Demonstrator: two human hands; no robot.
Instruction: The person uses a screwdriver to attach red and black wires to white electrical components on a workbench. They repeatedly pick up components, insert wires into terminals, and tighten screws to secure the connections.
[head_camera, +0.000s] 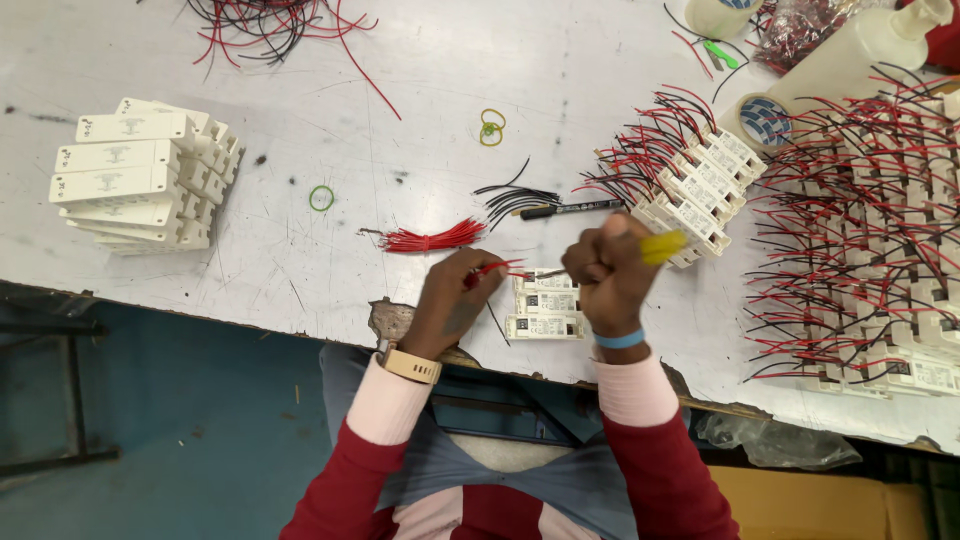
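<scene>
Centrally, the left hand (455, 300) pinches a short red wire (495, 268) between its fingertips, leading it to the topmost of 3 small white rectangular plastic modules (546, 300) lying side by side near the front edge of the scratched white worktable (420, 90). The right hand (610, 268) is clenched in a fist around a yellow-handled tool (662, 246), whose tip points at the same module. Just beyond the hands lie a bundle of cut red wires (430, 238), a few loose black wires (515, 195) and a black marker pen (570, 209). A stack of unwired white modules (135, 175) stands at far left; rows of wired white modules (700, 185) fill the right.
</scene>
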